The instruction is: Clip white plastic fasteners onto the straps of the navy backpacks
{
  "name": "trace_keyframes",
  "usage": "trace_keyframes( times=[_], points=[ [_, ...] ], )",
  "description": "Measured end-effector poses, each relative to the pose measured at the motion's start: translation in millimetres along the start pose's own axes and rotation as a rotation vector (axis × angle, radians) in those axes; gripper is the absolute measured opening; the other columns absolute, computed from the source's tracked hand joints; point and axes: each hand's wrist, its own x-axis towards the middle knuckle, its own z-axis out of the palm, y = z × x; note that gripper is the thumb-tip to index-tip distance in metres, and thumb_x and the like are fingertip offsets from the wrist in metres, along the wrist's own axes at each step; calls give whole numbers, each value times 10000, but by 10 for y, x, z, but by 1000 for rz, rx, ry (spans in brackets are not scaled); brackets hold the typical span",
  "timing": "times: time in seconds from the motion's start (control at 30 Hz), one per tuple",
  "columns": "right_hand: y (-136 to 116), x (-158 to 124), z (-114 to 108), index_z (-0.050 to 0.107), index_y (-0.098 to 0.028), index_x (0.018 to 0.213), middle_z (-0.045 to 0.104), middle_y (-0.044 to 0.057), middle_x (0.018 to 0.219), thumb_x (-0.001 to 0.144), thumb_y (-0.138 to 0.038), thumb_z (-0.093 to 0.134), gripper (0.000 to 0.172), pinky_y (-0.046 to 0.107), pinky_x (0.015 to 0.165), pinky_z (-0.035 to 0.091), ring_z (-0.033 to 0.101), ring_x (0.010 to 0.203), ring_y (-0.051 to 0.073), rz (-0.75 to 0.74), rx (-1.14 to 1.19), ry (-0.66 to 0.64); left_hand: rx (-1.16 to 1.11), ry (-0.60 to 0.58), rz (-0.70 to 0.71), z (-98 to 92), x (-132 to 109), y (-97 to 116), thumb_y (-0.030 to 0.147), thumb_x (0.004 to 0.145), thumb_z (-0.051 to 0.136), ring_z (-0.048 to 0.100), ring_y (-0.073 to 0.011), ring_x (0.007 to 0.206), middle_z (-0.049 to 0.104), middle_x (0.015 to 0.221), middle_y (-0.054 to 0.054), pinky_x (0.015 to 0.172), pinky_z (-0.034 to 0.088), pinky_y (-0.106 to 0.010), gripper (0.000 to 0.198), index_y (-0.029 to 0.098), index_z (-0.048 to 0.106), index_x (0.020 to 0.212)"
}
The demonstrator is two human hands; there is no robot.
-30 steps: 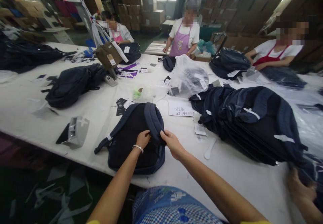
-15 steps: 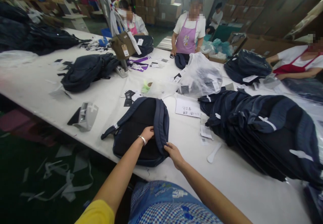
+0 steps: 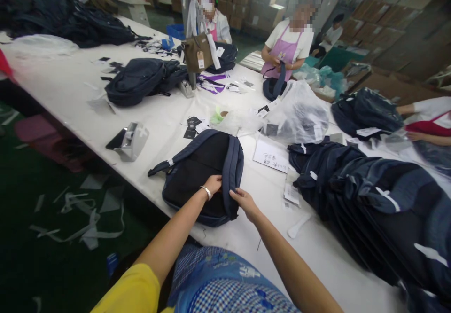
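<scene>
A dark navy backpack (image 3: 197,172) lies back-side up on the white table (image 3: 70,92), near its front edge. My left hand (image 3: 213,184), with a silver bracelet on the wrist, is closed on the backpack's right shoulder strap (image 3: 233,162). My right hand (image 3: 244,200) pinches the same strap a little lower, at its outer edge. The other strap trails off to the left.
A large heap of navy backpacks (image 3: 373,200) lies to the right. A handwritten paper sheet (image 3: 270,157), tags, a plastic bag (image 3: 299,113) and a tape dispenser (image 3: 132,140) lie around. Another backpack (image 3: 137,80) sits far left. People work across the table.
The camera view has swung left and back. Both hands stay on the strap, the right hand slightly lower than a second ago. The backpack has not moved on the table.
</scene>
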Motion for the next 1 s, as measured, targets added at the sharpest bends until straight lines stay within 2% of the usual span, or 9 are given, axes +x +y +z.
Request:
trace_keyframes(
  times=[0.1,0.27,0.4,0.5,0.6,0.73,0.8,0.9,1.0],
  points=[
    [69,39,-6,659,-179,851,695,32,740,696,-441,720,310,259,587,498,631,633,159,51,71,-113,-47,-11,3,-11,-33,16,142,630,703,662,-179,635,720,729,-76,588,533,-293,194,137,714,823],
    [161,42,-73,661,-205,916,713,49,789,734,-369,698,248,300,666,542,663,691,195,95,70,-151,-148,14,39,-47,-95,-50,37,624,672,685,-197,785,721,931,-114,733,549,-350,406,146,679,1015],
    [170,38,-85,653,-195,936,713,56,809,750,-339,684,237,274,656,547,663,675,178,129,107,-141,-161,207,113,-91,-191,-154,65,692,656,659,-179,924,680,1072,-127,806,529,-302,413,156,630,1095],
    [156,45,-101,645,-184,923,706,54,792,762,-319,674,213,224,552,526,641,606,146,193,135,-106,-133,343,125,-84,-361,-257,236,799,617,668,-153,821,689,990,-122,709,536,-259,261,152,627,1047],
    [123,57,-128,643,-180,925,699,35,763,769,-297,671,197,184,484,498,612,552,116,229,185,-126,-109,296,66,11,-542,-354,436,784,629,663,-175,632,694,761,-122,548,528,-269,333,110,666,835],
    [94,65,-132,635,-176,991,706,25,778,779,-281,668,238,161,493,503,620,567,102,207,228,-191,-161,157,-24,177,-616,-384,603,730,610,671,-193,715,713,822,-133,557,528,-258,509,108,697,807],
    [102,61,-117,636,-174,1003,712,26,788,777,-283,677,254,168,528,519,637,595,107,182,221,-183,-227,144,-45,222,-588,-360,602,697,647,666,-186,717,719,828,-123,588,528,-259,510,111,706,824],
    [150,51,-89,651,-173,994,720,30,810,764,-310,701,273,195,612,543,660,653,122,108,187,-160,-319,152,-53,240,-526,-320,500,617,764,659,-186,663,721,762,-109,619,536,-290,435,108,712,799],
    [230,46,-65,675,-155,919,724,39,802,738,-366,722,281,243,663,553,673,691,154,46,104,-120,-328,175,-34,241,-457,-296,405,596,800,659,-185,669,726,759,-101,640,534,-292,359,113,715,787]
  ],
)
